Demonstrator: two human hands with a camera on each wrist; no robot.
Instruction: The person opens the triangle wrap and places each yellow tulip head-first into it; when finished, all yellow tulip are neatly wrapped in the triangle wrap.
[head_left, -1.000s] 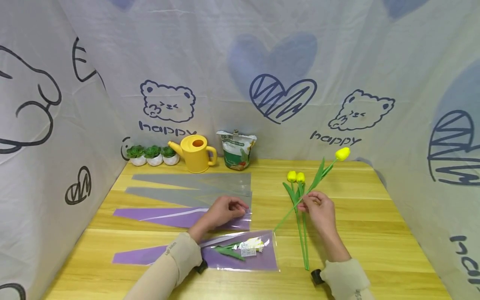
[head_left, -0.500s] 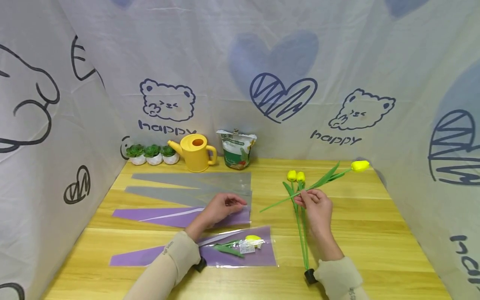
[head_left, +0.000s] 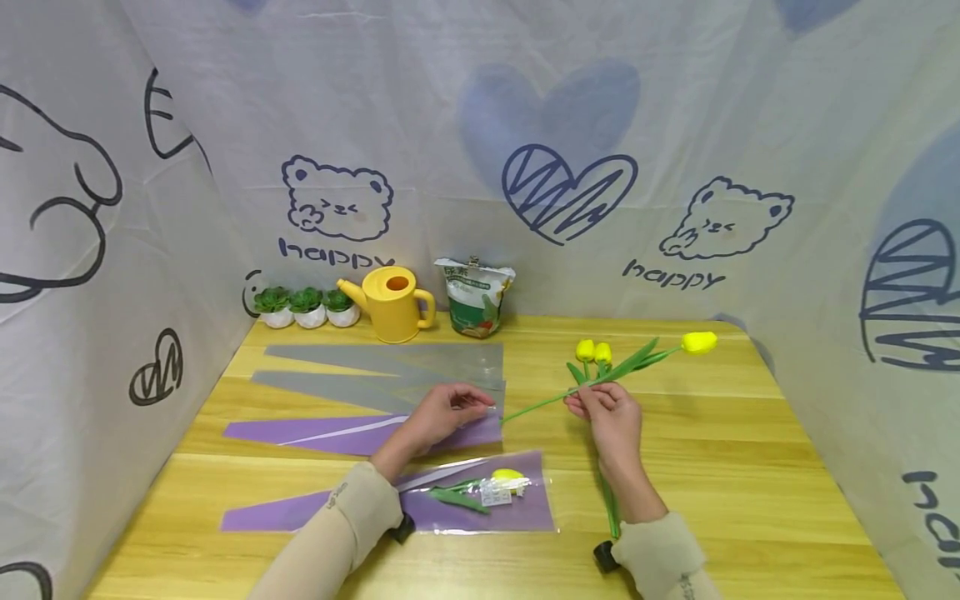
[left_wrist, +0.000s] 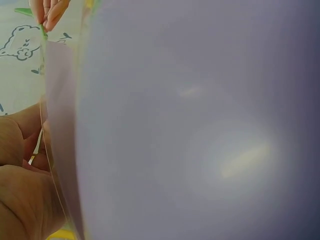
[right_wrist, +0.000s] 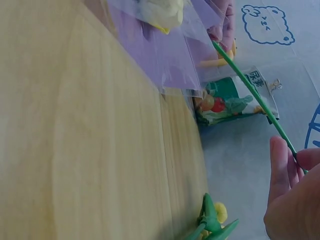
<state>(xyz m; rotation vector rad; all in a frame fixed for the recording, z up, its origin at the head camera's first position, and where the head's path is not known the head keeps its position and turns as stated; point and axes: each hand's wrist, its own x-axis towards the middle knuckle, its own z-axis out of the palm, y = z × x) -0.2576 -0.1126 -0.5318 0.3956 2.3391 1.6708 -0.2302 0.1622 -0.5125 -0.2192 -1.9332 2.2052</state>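
My right hand pinches the green stem of a yellow artificial tulip, its bloom pointing right. The stem's lower end reaches the right-hand opening of a purple flower sleeve. There my left hand pinches the clear film with thumb and fingers; in the left wrist view the raised film covers most of the picture. Nearer the front lies another purple sleeve with a yellow tulip inside. Two more tulips lie under the right hand, their stems partly hidden.
Two grey sleeves lie behind the purple ones. Along the back stand small potted succulents, a yellow watering can and a clipped green-and-white bag. A printed cloth hangs behind the wooden table.
The right hand has moved left and tilted the tulip flatter, bringing its stem end from near the front sleeve to the rear purple sleeve's opening. The left hand has stayed nearly still.
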